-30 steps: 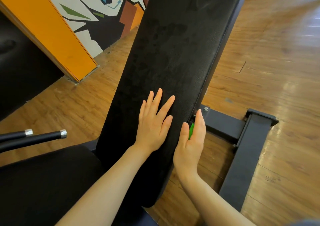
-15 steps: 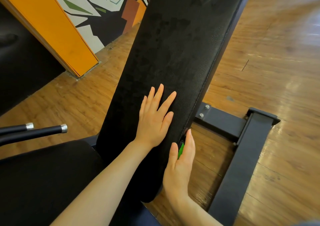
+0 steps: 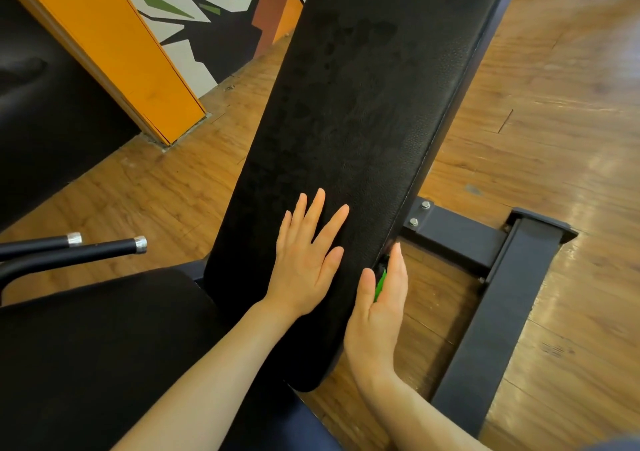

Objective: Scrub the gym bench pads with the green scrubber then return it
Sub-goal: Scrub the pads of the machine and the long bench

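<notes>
Right hand (image 3: 375,307) presses scrubber (image 3: 380,283) against pad (image 3: 353,121) side edge, apparently pinched under thumb; long axis follows the edge. Left hand (image 3: 304,260) lies spread on top.

Two black bars with silver tips (image 3: 140,244) over wooden floor (image 3: 536,132), beside an orange panel (image 3: 114,52) and painted wall (image 3: 207,18).
</notes>
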A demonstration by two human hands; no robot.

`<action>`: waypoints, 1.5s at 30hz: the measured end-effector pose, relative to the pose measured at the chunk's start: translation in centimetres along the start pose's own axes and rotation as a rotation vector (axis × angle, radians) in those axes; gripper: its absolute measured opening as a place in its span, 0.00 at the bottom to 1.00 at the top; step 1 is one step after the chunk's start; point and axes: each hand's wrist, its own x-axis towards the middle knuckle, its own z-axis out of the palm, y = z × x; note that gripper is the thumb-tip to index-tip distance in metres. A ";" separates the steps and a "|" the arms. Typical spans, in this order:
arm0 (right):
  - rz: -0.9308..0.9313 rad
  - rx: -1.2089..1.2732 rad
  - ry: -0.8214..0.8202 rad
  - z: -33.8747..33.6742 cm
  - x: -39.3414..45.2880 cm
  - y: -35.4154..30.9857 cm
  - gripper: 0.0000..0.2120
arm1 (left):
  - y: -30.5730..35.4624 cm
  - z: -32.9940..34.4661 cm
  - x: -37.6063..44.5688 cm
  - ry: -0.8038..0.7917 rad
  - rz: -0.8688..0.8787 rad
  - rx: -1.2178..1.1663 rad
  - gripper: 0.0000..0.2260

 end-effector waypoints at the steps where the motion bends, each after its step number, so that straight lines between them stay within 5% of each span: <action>1: 0.005 -0.002 -0.007 0.0 -0.3 0.2 0.28 | 0.1 0.1 0.0 0.007 0.001 -0.006 0.24; 11: 0.013 -0.116 -0.115 0.2 -4.5 1.9 0.36 | 0.1 0.3 0.0 0.016 0.001 -0.005 0.24; 21: 0.102 -0.019 -0.056 0.2 -1.9 0.6 0.31 | 0.2 0.2 -0.1 0.001 -0.009 0.027 0.24; 31: 0.177 -0.113 -0.229 0.0 -6.1 2.1 0.39 | 0.4 0.3 -0.3 -0.001 -0.007 0.030 0.24; 45: 0.060 0.003 -0.006 -0.3 1.5 -1.3 0.33 | 0.3 0.3 -0.3 0.016 -0.020 0.035 0.23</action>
